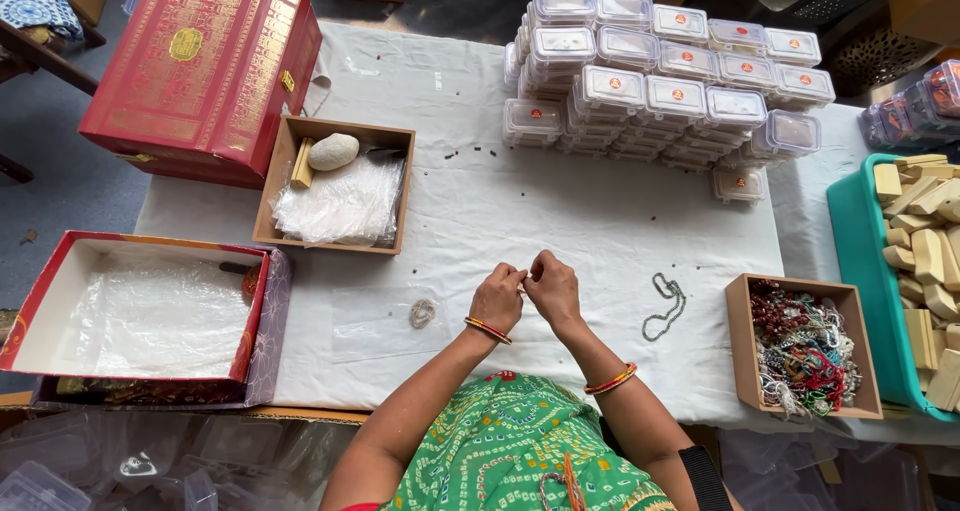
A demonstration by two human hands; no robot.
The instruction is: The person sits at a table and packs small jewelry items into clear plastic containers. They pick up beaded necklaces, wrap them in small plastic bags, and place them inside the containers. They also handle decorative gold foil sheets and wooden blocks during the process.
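My left hand (497, 297) and my right hand (552, 287) meet over the middle of the white cloth (560, 211), fingertips pinched together on something thin and small that I cannot make out. Both wrists wear red and gold bangles. A dark bead chain (664, 305) lies on the cloth just right of my right hand. A small pale coil (422, 313) lies to the left of my left hand.
Stacks of small clear lidded boxes (660, 81) stand at the back. A brown box of beaded strings (803, 346) sits right, beside a teal tray of wooden blocks (925, 261). A brown box with plastic bags and a stone (335, 181), a red box (205, 66) and an open red box (140, 316) are left.
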